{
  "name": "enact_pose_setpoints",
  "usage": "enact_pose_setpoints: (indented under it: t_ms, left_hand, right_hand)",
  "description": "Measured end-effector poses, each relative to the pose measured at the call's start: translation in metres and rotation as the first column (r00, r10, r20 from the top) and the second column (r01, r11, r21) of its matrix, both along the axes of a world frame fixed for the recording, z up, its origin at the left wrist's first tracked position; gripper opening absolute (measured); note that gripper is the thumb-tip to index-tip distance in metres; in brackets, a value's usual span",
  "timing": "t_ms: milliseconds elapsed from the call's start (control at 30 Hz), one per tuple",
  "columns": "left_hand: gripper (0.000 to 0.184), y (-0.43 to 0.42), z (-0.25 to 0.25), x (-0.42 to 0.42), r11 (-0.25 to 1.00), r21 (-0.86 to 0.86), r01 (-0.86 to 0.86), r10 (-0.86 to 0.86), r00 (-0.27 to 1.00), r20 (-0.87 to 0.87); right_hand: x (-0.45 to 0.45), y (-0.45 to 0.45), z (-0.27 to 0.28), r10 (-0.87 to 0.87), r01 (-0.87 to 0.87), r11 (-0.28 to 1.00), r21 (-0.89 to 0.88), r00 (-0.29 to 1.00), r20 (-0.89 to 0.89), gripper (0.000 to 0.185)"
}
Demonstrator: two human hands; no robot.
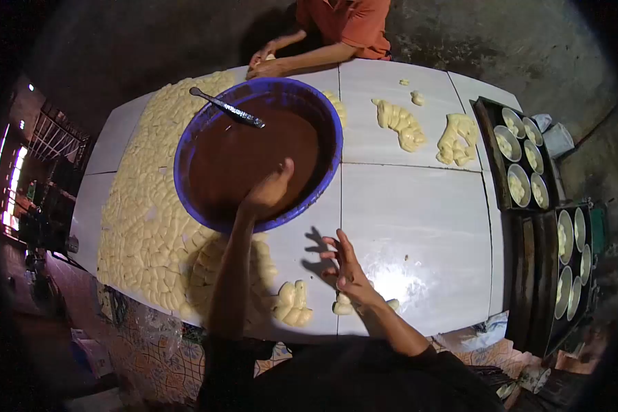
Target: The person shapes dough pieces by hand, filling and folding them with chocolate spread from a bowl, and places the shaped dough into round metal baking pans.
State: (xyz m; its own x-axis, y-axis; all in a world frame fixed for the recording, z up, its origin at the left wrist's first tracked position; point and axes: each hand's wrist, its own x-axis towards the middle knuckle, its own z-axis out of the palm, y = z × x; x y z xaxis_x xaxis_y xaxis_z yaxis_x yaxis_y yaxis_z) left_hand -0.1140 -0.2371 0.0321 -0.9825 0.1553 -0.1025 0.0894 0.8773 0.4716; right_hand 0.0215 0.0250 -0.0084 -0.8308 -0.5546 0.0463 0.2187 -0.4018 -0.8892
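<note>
A blue basin [336, 154] full of brown filling [254, 147] stands on the white tiled table [419, 206]. My left hand [268, 192] is over the near part of the filling, its thumb raised; its lower fingers are hard to see against the brown. A spoon [226, 108] lies across the basin's far rim. My right hand [345, 264] is raised above the table to the right of the basin, fingers spread, holding nothing. Pale dough pieces [293, 303] lie between my forearms near the front edge, and more dough [343, 304] is partly hidden beneath my right hand.
Many dough pieces [141, 226] cover the table's left side. Two dough clusters [399, 125] [458, 141] lie at the back right. Trays of round tins [518, 185] stand along the right edge. Across the table, a person in an orange shirt [343, 27] handles dough.
</note>
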Motion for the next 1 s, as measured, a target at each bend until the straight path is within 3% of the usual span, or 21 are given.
enact_pose_setpoints:
  t_ms: [33, 100, 133, 200, 233, 267, 300, 333, 367, 400, 433, 467, 500, 533, 567, 633, 667, 767, 900, 967, 1000]
  left_hand:
    - [0.098, 0.026, 0.046, -0.003, 0.957, 0.164, -0.238, 0.159, 0.908, 0.387]
    - [0.103, 0.014, 0.023, -0.012, 0.878, 0.296, -0.375, 0.15, 0.805, 0.574]
    - [0.103, 0.024, 0.034, -0.004, 0.885, 0.293, -0.362, 0.135, 0.801, 0.583]
    - [0.107, 0.044, 0.057, 0.026, 0.863, 0.352, -0.362, 0.239, 0.907, 0.346]
    - [0.107, 0.058, 0.061, 0.046, 0.866, 0.354, -0.354, 0.227, 0.907, 0.353]
    - [0.097, 0.074, 0.063, 0.069, 0.575, 0.698, -0.426, 0.1, 0.884, 0.457]
    - [0.087, 0.09, 0.061, 0.089, 0.154, 0.865, -0.478, -0.057, 0.869, 0.491]
    - [0.083, 0.105, 0.056, 0.106, 0.078, 0.843, -0.532, 0.0, 0.846, 0.533]
    - [0.08, 0.118, 0.051, 0.12, -0.004, 0.817, -0.577, 0.054, 0.815, 0.576]
    - [0.071, 0.124, 0.049, 0.133, -0.112, 0.808, -0.578, 0.131, 0.798, 0.589]
    - [0.071, 0.127, 0.047, 0.146, -0.114, 0.806, -0.58, 0.131, 0.796, 0.591]
    - [0.061, 0.129, 0.046, 0.159, -0.109, 0.808, -0.58, 0.152, 0.793, 0.59]
    - [0.053, 0.133, 0.047, 0.168, -0.106, 0.81, -0.577, 0.175, 0.791, 0.587]
    - [0.046, 0.139, 0.059, 0.177, -0.149, 0.784, -0.602, 0.154, 0.769, 0.62]
    - [0.046, 0.138, 0.057, 0.185, -0.152, 0.78, -0.606, 0.151, 0.766, 0.625]
    - [0.047, 0.136, 0.046, 0.199, 0.469, 0.789, -0.397, 0.163, 0.917, 0.364]
    - [0.046, 0.138, 0.024, 0.205, 0.496, 0.818, -0.293, 0.195, 0.955, 0.224]
    - [0.028, 0.149, 0.018, 0.218, 0.43, 0.879, -0.206, 0.131, 0.978, 0.165]
    - [0.022, 0.157, 0.005, 0.225, 0.456, 0.868, -0.197, 0.163, 0.977, 0.137]
    - [0.015, 0.166, 0.004, 0.229, 0.23, 0.887, -0.399, 0.176, 0.914, 0.366]
    - [0.015, 0.172, 0.003, 0.231, 0.229, 0.886, -0.404, 0.167, 0.913, 0.373]
  right_hand:
    - [-0.002, 0.001, -0.003, 0.015, -0.015, 1.0, 0.026, 1.0, 0.0, 0.11]
    - [-0.003, 0.004, -0.007, -0.009, 0.01, 1.0, -0.028, 1.0, 0.023, 0.098]
    - [-0.002, 0.005, -0.009, -0.028, 0.029, 0.999, -0.027, 0.999, 0.035, 0.098]
    - [-0.004, 0.004, -0.011, -0.167, 0.168, 0.984, -0.057, 0.985, 0.032, 0.076]
    - [-0.006, 0.004, -0.005, -0.178, 0.18, 0.982, -0.051, 0.983, 0.038, 0.076]
    - [-0.007, 0.004, 0.006, -0.117, 0.156, 0.979, -0.133, 0.957, 0.265, 0.068]
    - [-0.006, 0.004, 0.012, -0.03, 0.15, 0.964, -0.22, 0.883, 0.468, 0.06]
    - [-0.004, 0.005, -0.001, -0.013, 0.172, 0.953, -0.251, 0.847, 0.531, 0.04]
    - [-0.001, 0.009, 0.01, -0.017, 0.174, 0.953, -0.247, 0.847, 0.532, 0.04]
    - [0.0, 0.015, 0.029, -0.161, 0.231, 0.971, -0.068, 0.834, 0.527, 0.032]
    - [0.005, 0.017, 0.038, -0.302, 0.287, 0.952, 0.109, 0.813, 0.498, 0.025]
    - [0.011, 0.013, 0.022, -0.442, 0.387, 0.871, 0.302, 0.886, 0.141, 0.024]
    - [0.019, 0.012, 0.047, -0.443, 0.454, 0.837, 0.306, 0.89, -0.11, 0.024]
    - [0.023, 0.016, 0.044, -0.338, 0.55, 0.744, 0.379, 0.8, -0.496, 0.025]
    - [0.028, 0.022, 0.041, -0.137, 0.661, 0.641, 0.391, 0.6, -0.788, 0.026]
    - [0.035, 0.036, 0.039, -0.12, 0.6, 0.698, 0.39, 0.635, -0.763, 0.026]
    - [0.038, 0.041, 0.039, -0.102, 0.534, 0.756, 0.378, 0.667, -0.738, 0.026]
    - [0.04, 0.045, 0.044, -0.375, 0.539, 0.822, 0.183, 0.755, -0.539, 0.017]
    - [0.058, 0.047, 0.065, -0.208, 0.41, 0.87, 0.274, 0.809, -0.55, 0.019]
    - [0.065, 0.059, 0.043, -0.173, 0.421, 0.848, 0.323, 0.795, -0.581, 0.016]
    - [0.066, 0.065, 0.036, -0.173, 0.423, 0.838, 0.344, 0.805, -0.568, 0.015]
